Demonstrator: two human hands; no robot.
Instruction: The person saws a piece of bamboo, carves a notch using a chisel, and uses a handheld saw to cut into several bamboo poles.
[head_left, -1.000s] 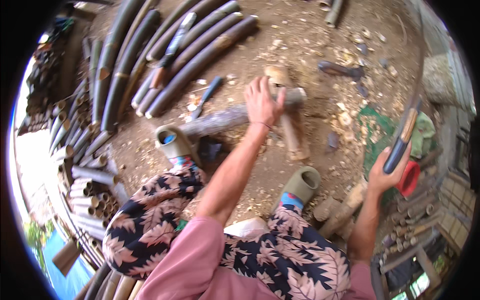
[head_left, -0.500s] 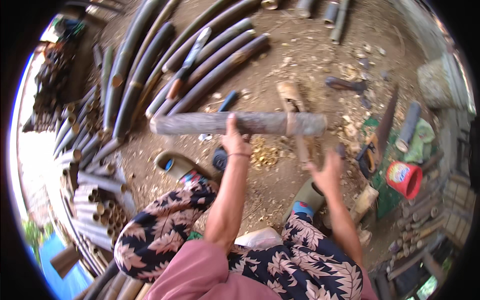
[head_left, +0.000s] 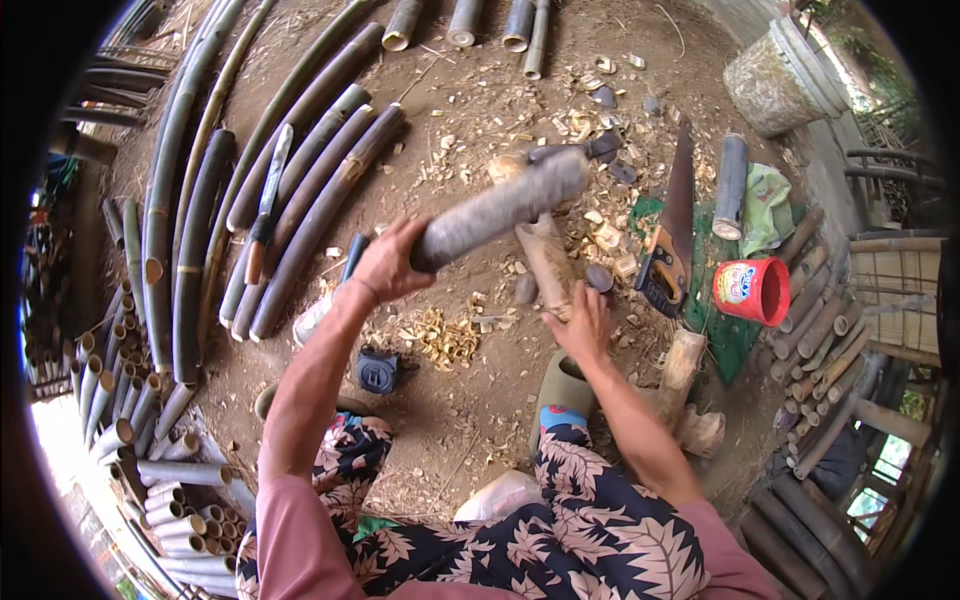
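Head view: hands apart. Left hand is clamped round the lower-left end of a grey bamboo tube, which is motion-blurred and tilted, its far end up and to the right. Tube crosses over the upper part of a pale wooden block; can't tell if the two touch. Right hand is at the block's near end, fingers spread, nothing gripped as far as I can see; contact with the block unclear.

Ground around: yellow shavings below the left hand's tube end, black tape measure just nearer the person. Dark-handled tool partly behind the tube's far end. Handsaw to the right, blade pointing away, handle toward the person, lying by green netting. Red tub tipped on its side right of the saw; short dark tube beyond it, next to a light green cloth. Pale bucket at upper right, tilted.

Left side: long dark poles lie in a fan, knife resting on them, blade away. Cut tubes stacked lower left, ends facing right.
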